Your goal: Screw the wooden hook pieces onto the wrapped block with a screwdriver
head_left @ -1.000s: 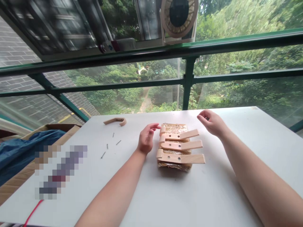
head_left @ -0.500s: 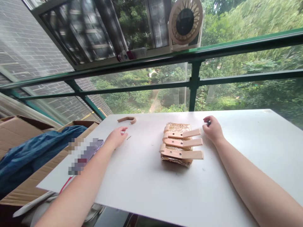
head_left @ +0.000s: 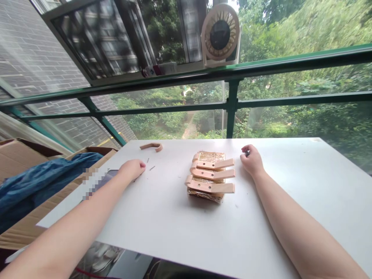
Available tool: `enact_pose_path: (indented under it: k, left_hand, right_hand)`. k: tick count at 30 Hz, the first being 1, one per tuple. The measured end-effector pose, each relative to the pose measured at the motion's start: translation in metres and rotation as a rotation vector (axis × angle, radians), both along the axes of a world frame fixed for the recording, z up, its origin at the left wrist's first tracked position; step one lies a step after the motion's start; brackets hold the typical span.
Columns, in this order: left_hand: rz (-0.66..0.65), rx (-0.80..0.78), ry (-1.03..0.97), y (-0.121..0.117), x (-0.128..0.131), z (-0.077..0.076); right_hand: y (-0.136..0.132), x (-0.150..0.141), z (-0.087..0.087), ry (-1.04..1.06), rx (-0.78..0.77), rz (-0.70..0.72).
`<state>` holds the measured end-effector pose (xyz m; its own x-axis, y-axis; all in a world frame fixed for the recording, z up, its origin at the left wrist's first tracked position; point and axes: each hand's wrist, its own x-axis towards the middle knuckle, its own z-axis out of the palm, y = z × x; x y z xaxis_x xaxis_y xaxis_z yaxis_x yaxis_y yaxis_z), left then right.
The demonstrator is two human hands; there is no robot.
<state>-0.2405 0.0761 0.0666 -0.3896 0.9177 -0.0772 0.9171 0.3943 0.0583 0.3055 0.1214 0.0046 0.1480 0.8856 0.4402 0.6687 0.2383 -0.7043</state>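
My left hand point(head_left: 132, 169) rests on the white table with its fingers curled closed; what they hold, if anything, is hidden. Just right of it lie two thin metal pieces that look like screws point(head_left: 152, 168). Beyond them is a loose curved wooden hook point(head_left: 151, 146). At the right, my right hand point(head_left: 252, 159) is closed around a small black object point(head_left: 247, 153), mostly covered by the fingers. Between the hands, three wooden hooks point(head_left: 213, 175), each showing two screw heads, lie side by side across a block wrapped in clear film point(head_left: 207, 156).
The white table point(head_left: 162, 232) stands against a green railing point(head_left: 157, 109). A round fan point(head_left: 220, 34) is above the rail. Partly behind my left arm lies a phone-like device point(head_left: 106, 178), partly blurred. Cardboard boxes point(head_left: 31, 153) with blue cloth point(head_left: 55, 182) stand at the left.
My left hand has drawn back to the left, and its fingers have gone from stretched apart to curled. My right hand keeps its grip on the black object. The view has shifted slightly.
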Motion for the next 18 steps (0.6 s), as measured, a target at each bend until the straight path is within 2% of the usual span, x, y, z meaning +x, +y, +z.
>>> enact_pose_path:
  k: [5, 12, 18]
  left_hand:
    - [-0.008, 0.005, 0.029, -0.002, 0.0, -0.001]
    - [-0.007, -0.07, 0.016, -0.004, 0.002, 0.004]
    - [-0.068, 0.053, 0.018, -0.013, 0.021, 0.004]
  right_hand:
    - [0.0, 0.0, 0.001, 0.007, 0.01, 0.026]
    - [0.0, 0.001, -0.002, 0.013, 0.009, 0.047]
    - [0.005, 0.001, -0.008, 0.004, 0.027, 0.046]
